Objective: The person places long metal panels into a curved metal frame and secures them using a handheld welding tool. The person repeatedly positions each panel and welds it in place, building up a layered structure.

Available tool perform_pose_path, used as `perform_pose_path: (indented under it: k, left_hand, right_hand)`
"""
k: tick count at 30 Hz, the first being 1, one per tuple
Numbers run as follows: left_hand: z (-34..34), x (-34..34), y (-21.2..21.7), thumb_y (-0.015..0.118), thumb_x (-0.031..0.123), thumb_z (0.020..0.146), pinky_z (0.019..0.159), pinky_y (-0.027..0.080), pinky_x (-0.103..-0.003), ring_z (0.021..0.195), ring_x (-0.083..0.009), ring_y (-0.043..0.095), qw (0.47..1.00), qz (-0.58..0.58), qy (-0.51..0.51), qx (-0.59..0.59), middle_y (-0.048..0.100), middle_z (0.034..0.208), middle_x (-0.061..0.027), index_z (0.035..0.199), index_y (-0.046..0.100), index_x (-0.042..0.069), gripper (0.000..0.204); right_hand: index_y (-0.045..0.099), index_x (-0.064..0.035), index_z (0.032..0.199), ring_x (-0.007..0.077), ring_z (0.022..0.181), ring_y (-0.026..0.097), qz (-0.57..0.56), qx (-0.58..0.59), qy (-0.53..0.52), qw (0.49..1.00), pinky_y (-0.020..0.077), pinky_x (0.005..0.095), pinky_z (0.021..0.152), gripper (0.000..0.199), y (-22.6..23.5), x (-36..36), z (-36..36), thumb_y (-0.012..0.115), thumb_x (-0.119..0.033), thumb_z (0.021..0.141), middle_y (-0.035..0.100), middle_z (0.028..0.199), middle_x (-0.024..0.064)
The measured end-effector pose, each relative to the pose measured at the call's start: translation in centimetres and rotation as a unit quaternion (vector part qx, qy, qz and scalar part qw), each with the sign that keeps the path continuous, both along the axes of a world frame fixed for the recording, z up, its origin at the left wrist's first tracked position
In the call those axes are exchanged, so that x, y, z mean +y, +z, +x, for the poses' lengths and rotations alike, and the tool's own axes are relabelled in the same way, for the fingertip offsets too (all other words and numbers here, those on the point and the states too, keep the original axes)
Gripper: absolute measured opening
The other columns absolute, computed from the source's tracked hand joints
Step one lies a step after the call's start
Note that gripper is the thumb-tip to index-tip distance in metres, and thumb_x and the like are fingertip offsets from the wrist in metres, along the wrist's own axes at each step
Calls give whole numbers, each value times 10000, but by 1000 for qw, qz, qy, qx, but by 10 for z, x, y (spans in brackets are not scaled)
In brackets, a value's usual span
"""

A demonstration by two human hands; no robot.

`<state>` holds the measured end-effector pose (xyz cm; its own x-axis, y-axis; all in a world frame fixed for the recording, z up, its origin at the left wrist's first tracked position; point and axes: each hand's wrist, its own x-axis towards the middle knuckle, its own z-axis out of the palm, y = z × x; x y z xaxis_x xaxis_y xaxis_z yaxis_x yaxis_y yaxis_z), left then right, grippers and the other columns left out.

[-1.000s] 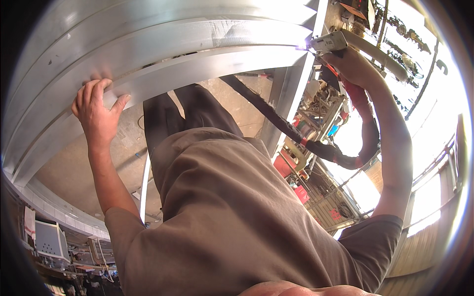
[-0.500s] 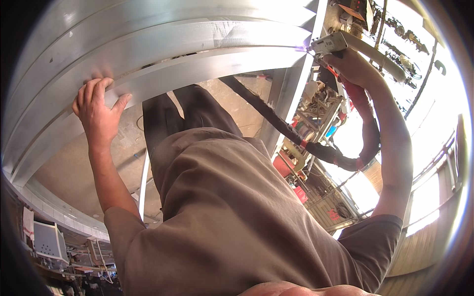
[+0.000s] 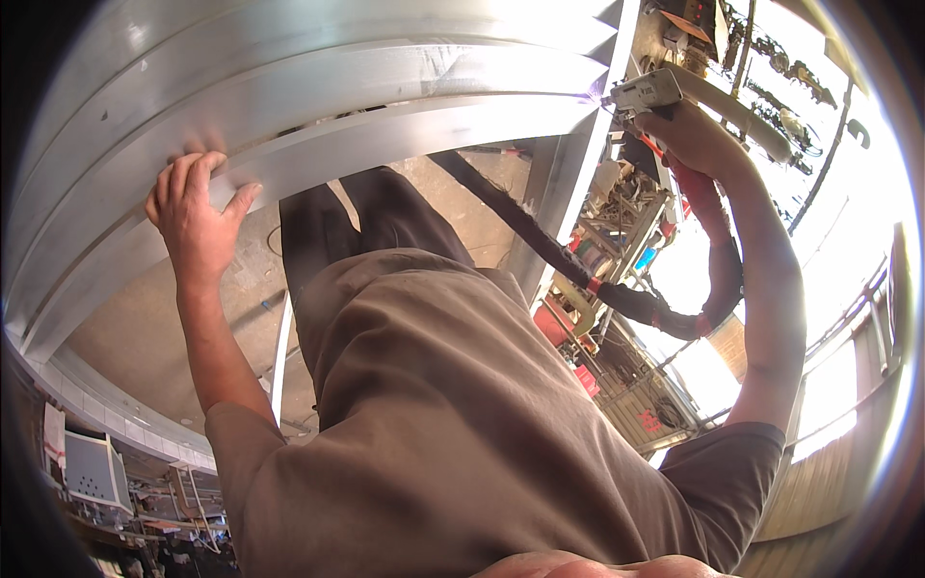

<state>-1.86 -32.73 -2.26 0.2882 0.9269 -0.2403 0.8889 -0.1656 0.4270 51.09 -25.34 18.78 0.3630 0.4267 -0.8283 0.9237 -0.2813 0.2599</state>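
My left hand grips a long metal slat, its bent fingers over the upper edge and its thumb spread along the near side. At the upper right, my right hand is wrapped round a pale handheld welding gun. The gun's tip points left at the slat's right end, where it meets an upright metal post. A small purple-white glow shows at that joint. From below my right hand hangs a thick dark hose, looping down and back to the upper left. My fingers partly hide the gun's handle.
More parallel metal slats fill the upper left. A pale beam curves along the lower left, with a grey box beyond it. Cluttered shelving and a red container stand behind the post on the right.
The welding gun and my right hand have shifted very slightly right and down. My left hand has slid a touch to the right along the slat. The glow remains at the joint.
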Motion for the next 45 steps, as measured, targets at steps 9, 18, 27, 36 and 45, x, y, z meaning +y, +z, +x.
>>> perform_pose_path:
  k: [9,18,27,36,45]
  left_hand:
    - [2,-1,0,886,346,741,1098,307,-484,1241,-247,527,1000,16,3,-5,628,1213,12,1200,643,170,548]
    - [2,-1,-1,867,387,774,1098,320,-506,1253,-278,530,1000,15,-3,5,631,1250,-15,1212,646,155,543]
    - [0,-1,-2,854,400,785,1096,320,-506,1241,-283,531,1000,13,-7,3,627,1250,-16,1216,651,156,536]
    - [-1,-1,-1,856,396,785,1106,308,-517,1255,-282,528,1000,2,-5,3,625,1267,-17,1233,643,154,552]
    - [-2,-1,-3,837,446,798,1108,302,-524,1273,-274,521,1000,-3,-6,10,622,1278,-18,1240,647,155,562]
  right_hand:
    - [646,16,1265,157,927,637,114,7,-154,981,525,323,859,432,58,-9,-18,649,-319,991,708,1074,100]
    - [680,4,1200,152,817,648,77,-39,-170,982,538,339,782,470,47,-30,2,665,-407,974,707,922,84]
    - [678,13,1186,177,751,676,31,-2,-91,995,550,346,747,466,16,-29,13,656,-403,976,708,842,87]
    - [659,6,1238,145,659,668,49,43,-141,988,575,308,647,456,5,-19,14,662,-371,982,710,909,77]
    - [671,24,1188,144,631,666,26,52,-91,994,561,310,607,430,-3,-11,13,651,-349,974,691,823,63]
